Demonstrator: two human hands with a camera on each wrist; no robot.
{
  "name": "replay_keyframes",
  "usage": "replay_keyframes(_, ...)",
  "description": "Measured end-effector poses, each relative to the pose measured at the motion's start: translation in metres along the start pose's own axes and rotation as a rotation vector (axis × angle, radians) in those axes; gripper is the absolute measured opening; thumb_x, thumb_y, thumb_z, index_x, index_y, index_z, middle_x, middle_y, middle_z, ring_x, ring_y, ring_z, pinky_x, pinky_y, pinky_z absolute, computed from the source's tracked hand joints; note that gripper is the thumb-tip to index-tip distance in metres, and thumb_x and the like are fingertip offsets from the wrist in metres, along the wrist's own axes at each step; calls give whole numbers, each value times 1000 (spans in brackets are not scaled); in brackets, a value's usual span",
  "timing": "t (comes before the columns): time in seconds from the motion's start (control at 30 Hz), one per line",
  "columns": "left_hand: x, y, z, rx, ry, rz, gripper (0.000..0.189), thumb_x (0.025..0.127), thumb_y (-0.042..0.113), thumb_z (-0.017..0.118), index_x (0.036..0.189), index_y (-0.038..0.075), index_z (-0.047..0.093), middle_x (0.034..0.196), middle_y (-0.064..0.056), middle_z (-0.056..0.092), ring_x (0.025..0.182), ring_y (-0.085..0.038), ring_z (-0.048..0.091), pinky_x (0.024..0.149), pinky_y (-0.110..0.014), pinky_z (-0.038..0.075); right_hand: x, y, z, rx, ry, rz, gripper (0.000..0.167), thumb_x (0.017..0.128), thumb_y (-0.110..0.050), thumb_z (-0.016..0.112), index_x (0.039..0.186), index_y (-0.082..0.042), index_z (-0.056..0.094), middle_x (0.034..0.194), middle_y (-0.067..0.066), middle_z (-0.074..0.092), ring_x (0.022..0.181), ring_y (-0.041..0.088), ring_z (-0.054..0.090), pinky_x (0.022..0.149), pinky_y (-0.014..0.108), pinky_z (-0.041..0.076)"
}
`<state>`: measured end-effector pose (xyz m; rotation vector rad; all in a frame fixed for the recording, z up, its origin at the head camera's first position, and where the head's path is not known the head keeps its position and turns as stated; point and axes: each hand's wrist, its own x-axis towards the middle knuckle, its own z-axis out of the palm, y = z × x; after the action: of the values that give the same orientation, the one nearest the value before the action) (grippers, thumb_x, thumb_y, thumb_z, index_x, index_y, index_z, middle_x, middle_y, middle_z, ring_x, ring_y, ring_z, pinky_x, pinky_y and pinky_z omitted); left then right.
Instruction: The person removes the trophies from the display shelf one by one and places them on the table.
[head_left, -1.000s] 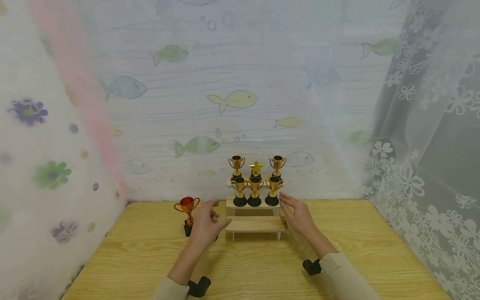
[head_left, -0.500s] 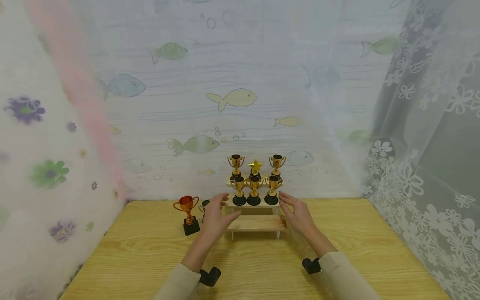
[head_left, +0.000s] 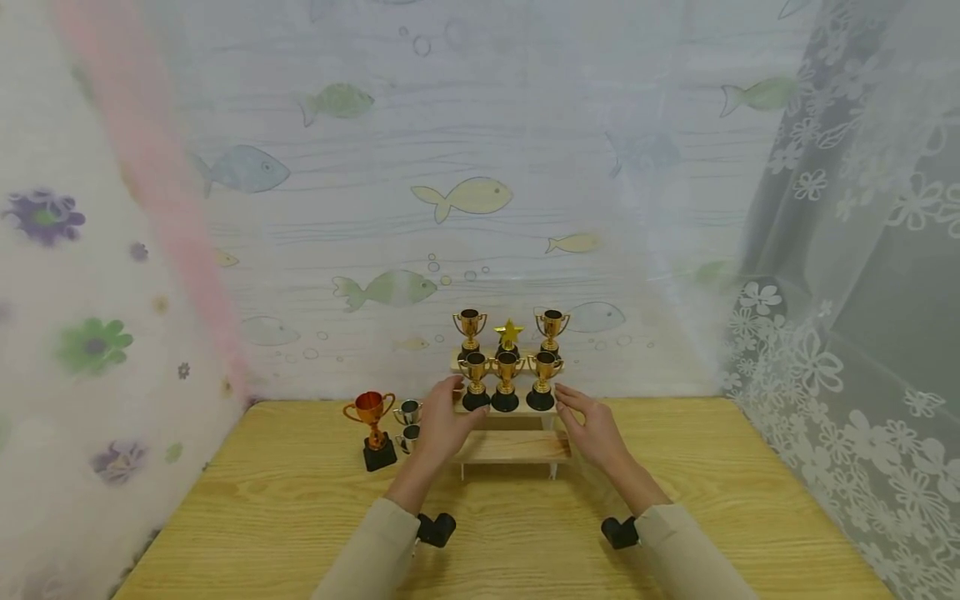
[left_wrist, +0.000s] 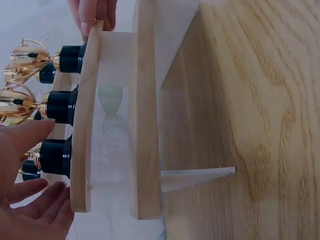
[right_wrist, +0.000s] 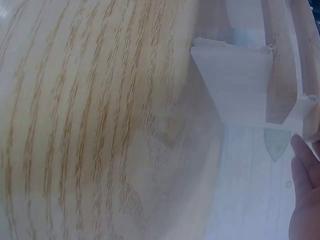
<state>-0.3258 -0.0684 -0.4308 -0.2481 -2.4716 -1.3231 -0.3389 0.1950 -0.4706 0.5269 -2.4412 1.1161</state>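
A three-step wooden stand point(head_left: 513, 447) holds three gold trophy cups with black bases on its middle step: left point(head_left: 475, 369), middle point(head_left: 506, 369) and right point(head_left: 543, 369). My left hand point(head_left: 441, 421) is around the left cup's base, thumb across its front and fingers by the step's end. In the left wrist view, a gap shows between those fingers and the black base point(left_wrist: 54, 156). At the opposite end of that step, my right hand point(head_left: 597, 429) has its fingertips right at the edge, beside the right cup. Its fingers look straight in the right wrist view.
On the top step stand two gold cups, left point(head_left: 469, 323) and right point(head_left: 551, 323), with a star trophy point(head_left: 509, 333) between them. Left of the stand are an orange-bronze cup point(head_left: 371, 408) and two small silver cups point(head_left: 409, 410). A fish-patterned curtain point(head_left: 480, 250) hangs behind.
My left hand has moved right, from beside the silver cups to the left gold cup, uncovering the silver ones. The right hand has stayed at the step's right end.
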Motion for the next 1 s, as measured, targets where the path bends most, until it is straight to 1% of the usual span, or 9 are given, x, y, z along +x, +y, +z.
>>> replay_keyframes(0.17, 5, -2, 2, 4, -9, 31, 59, 88, 19, 81, 136, -5, 58, 127, -23, 62, 117, -39, 60, 97, -53, 50, 0, -1, 0, -8, -3, 9, 36, 106, -16, 57, 137, 2, 62, 146, 15, 57, 134, 41, 53, 109, 59, 41)
replay_keyframes(0.3, 8, -4, 4, 6, -3, 41, 54, 88, 17, 81, 132, -6, 60, 123, -22, 64, 113, -38, 61, 95, -51, 51, 1, -2, 0, -15, 2, 4, 36, 106, -15, 57, 137, 3, 62, 145, 16, 57, 133, 41, 53, 108, 59, 42)
replay_keyframes(0.43, 10, -6, 6, 26, 16, 61, 47, 88, 15, 82, 126, -6, 64, 114, -19, 65, 105, -34, 63, 91, -49, 52, 1, -3, -1, -15, 7, -7, 36, 106, -15, 56, 137, 3, 62, 145, 17, 57, 133, 41, 54, 107, 59, 43)
replay_keyframes(0.57, 12, -6, 7, 52, 28, 82, 42, 87, 13, 82, 121, -6, 67, 108, -18, 67, 99, -33, 63, 87, -49, 53, 1, -3, -1, -5, 2, 5, 36, 106, -16, 56, 137, 3, 62, 146, 16, 57, 134, 40, 53, 108, 59, 42)
replay_keyframes(0.8, 12, -7, 9, 68, 40, 83, 34, 86, 12, 83, 114, -2, 71, 105, -15, 69, 97, -32, 65, 85, -48, 53, -1, -2, -1, 0, -14, 22, 37, 107, -16, 56, 138, 2, 61, 147, 17, 56, 135, 40, 51, 108, 59, 42)
replay_keyframes(1.0, 13, -9, 11, 44, 62, 94, 29, 87, 11, 82, 111, -1, 72, 106, -16, 70, 98, -32, 66, 85, -48, 54, -2, 0, 1, 0, -7, 14, 37, 107, -17, 56, 138, 3, 62, 147, 15, 56, 135, 40, 52, 109, 58, 42)
